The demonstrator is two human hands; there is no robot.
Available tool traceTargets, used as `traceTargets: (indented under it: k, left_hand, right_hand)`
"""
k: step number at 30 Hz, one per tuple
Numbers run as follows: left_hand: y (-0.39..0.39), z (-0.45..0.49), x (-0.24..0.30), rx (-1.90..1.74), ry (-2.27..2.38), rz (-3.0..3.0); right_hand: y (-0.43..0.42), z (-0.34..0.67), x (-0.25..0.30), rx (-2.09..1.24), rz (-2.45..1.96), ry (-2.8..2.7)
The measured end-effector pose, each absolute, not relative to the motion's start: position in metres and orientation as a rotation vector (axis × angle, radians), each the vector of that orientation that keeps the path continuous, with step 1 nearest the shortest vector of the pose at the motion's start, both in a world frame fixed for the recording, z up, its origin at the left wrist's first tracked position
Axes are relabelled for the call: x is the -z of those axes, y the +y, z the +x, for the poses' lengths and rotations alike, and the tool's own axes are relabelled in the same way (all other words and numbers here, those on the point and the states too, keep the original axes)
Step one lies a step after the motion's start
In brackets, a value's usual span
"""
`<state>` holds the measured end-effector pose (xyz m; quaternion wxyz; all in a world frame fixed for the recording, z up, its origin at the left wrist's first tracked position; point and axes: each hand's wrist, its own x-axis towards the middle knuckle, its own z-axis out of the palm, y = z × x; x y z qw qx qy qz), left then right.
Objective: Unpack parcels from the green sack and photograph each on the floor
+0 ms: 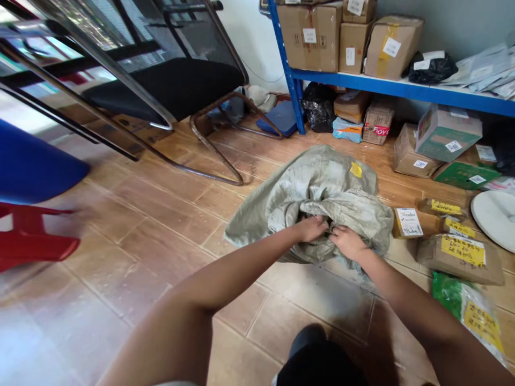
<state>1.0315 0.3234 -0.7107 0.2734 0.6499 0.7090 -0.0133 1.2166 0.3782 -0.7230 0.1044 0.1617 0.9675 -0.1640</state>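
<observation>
A large grey-green woven sack (289,185) lies slumped on the tiled floor in front of me, a yellow sticker (356,169) on its upper right. My left hand (313,229) is at the bunched mouth of the sack, its fingers curled into the gathered fabric. Close beside it, on the right, my right hand (348,241) grips the same crumpled mouth. A small dark gap shows between the folds near my fingertips. What lies inside the sack is hidden.
Parcels with yellow labels (462,251) and a green-and-white bag (453,295) lie to the right. A blue shelf (374,81) holding cartons stands behind. A black chair (173,86), red stool (36,236) and blue bin (36,161) are on the left.
</observation>
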Motion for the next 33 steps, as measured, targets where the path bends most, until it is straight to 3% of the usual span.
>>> traceTargets:
  k: [6,10,14,19,25,29,33]
  left_hand:
    - [0.304,0.937,0.693,0.493,2.300,1.840]
    - [0.313,0.927,0.697,0.434,2.460,1.912]
    - [0.325,0.955,0.713,0.401,2.263,2.052]
    - [0.338,0.977,0.704,0.291,2.179,2.171]
    - [0.367,0.943,0.665,0.109,2.415,2.138]
    - [0.374,0.913,0.661,0.277,2.477,1.874]
    - [0.361,0.943,0.679,0.423,2.342,1.770]
  right_hand:
    - [0.379,1.245,0.687,0.659,0.395,2.558]
    - [0.345,1.246,0.671,0.808,0.215,2.343]
    - [0.332,1.238,0.665,0.941,0.165,2.276]
    - [0.361,1.226,0.689,0.988,0.625,2.585]
    - [0.407,1.227,0.720,0.747,1.314,2.647]
    - [0.438,1.237,0.707,0.733,1.357,2.774]
    - [0.436,1.238,0.709,0.894,1.123,2.857]
